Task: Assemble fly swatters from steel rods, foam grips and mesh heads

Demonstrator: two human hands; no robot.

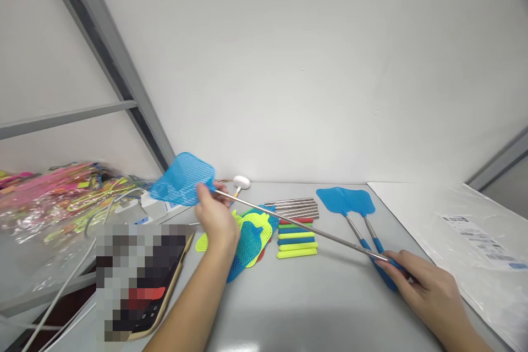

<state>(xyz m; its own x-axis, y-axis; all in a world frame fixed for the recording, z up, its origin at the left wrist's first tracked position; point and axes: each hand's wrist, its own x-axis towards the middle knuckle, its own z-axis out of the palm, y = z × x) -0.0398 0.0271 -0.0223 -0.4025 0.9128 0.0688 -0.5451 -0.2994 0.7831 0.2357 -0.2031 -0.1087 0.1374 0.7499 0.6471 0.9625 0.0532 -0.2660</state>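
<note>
A blue fly swatter with a long, extended metal rod is held up slantwise across the table. My left hand pinches it where the mesh head joins the rod. Around its blue grip, at the other end, my right hand is closed. Two finished blue fly swatters lie beneath the right end of the rod. Loose swatter heads in blue and yellow-green are heaped below my left hand. Metal rods lie side by side at the middle, with a row of coloured handles in front of them.
To the left lie plastic-wrapped colourful items, white cables and a phone, partly blurred. A small white device sits near the wall. On the right is a white plastic package with a label. A grey metal frame rises at left.
</note>
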